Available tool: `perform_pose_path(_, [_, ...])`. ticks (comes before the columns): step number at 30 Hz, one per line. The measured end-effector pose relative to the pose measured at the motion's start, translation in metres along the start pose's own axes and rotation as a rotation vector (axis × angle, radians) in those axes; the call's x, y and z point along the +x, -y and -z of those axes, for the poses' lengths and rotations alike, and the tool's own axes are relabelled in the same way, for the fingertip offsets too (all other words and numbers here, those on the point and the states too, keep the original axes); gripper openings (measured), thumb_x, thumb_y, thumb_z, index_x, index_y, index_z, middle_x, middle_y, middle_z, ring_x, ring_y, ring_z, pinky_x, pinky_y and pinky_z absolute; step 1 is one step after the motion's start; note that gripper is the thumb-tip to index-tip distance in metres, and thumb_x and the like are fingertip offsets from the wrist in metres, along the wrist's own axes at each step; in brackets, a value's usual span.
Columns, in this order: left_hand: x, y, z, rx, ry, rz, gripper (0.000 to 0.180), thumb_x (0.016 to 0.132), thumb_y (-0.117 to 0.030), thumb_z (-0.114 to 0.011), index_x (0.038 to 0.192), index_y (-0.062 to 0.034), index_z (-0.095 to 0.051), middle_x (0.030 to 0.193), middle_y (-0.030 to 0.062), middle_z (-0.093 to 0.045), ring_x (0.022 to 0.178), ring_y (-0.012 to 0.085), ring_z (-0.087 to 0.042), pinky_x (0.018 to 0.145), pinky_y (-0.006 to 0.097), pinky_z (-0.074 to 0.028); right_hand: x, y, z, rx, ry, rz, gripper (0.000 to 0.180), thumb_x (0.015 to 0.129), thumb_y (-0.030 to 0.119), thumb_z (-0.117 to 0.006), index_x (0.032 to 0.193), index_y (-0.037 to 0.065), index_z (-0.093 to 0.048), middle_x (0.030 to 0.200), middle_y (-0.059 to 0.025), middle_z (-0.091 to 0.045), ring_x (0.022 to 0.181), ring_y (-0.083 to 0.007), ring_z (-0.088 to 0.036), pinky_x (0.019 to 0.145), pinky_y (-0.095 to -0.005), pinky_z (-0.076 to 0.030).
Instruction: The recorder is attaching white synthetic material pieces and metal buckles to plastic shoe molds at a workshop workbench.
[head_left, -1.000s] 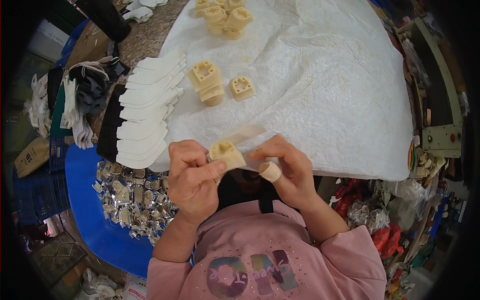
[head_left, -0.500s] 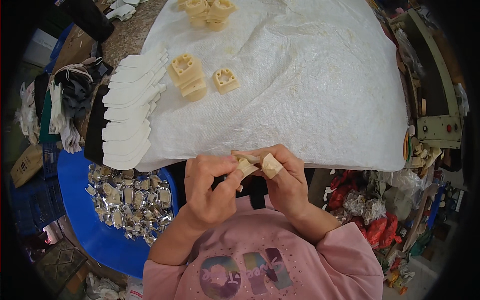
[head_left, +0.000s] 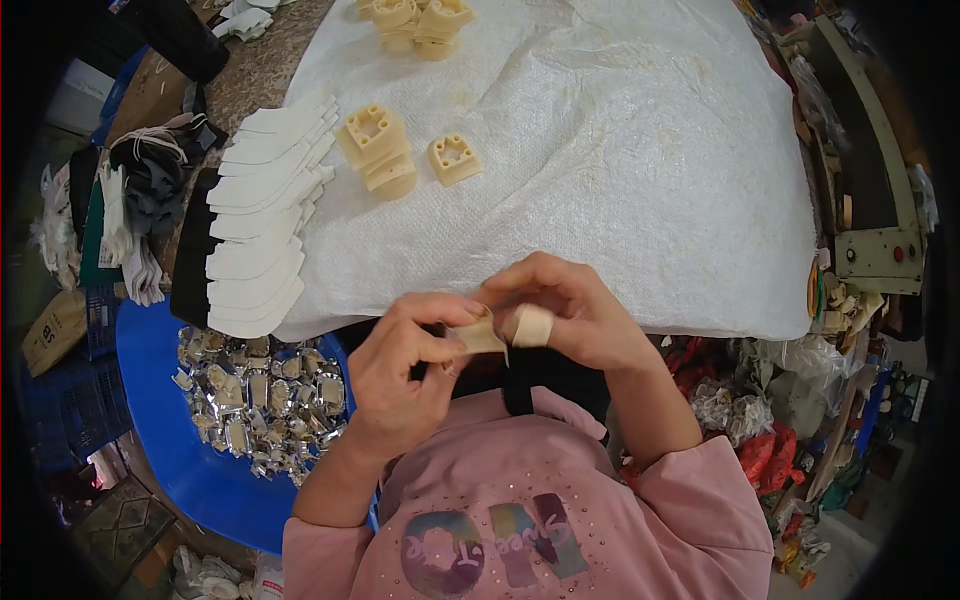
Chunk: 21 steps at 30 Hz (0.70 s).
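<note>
Barely Gripped: Small Cream Part Pinched Over the Lap

Both hands met just off the near edge of the white-covered table (head_left: 620, 150). The left hand (head_left: 405, 375) pinched a small cream part (head_left: 482, 336); the right hand (head_left: 570, 310) closed on a tape-like cream strip (head_left: 533, 325) touching it. Held only at the fingertips, the part could have slipped into the lap. Fingers hid how the two pieces joined.
</note>
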<state>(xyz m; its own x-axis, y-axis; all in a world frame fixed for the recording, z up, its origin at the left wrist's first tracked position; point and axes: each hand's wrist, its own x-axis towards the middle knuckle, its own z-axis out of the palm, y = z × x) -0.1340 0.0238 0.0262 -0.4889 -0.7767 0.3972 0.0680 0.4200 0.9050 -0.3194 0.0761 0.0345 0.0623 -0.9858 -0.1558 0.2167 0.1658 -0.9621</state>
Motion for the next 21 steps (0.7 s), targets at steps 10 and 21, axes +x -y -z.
perform_pose_path(10, [-0.003,-0.001,-0.001,0.143,0.116,-0.154,0.021,0.068,0.018,-0.061,0.074,0.0014,-0.050,0.091,0.0177,-0.059,0.077,0.0256,-0.062,0.066,0.029,-0.051,0.008,0.001,-0.002,-0.015,0.121,-0.116,0.040,0.079,0.004,-0.070,0.115,-0.002,-0.055,0.094,-0.0080,-0.063,0.088,-0.0145,-0.062,0.078,-0.0267,-0.051])
perform_pose_path(21, [-0.003,0.000,-0.013,-0.477,-0.179,0.395,0.014,0.084,-0.001,-0.065,0.095,0.0038,-0.056,0.099,0.0129,-0.062,0.089,0.0116,-0.058,0.081,0.025,-0.048,0.011,-0.018,-0.008,-0.269,0.007,0.369,0.019,0.086,0.007,-0.053,0.105,0.004,-0.056,0.106,-0.0103,-0.056,0.100,-0.0252,-0.048,0.088,-0.0358,-0.039])
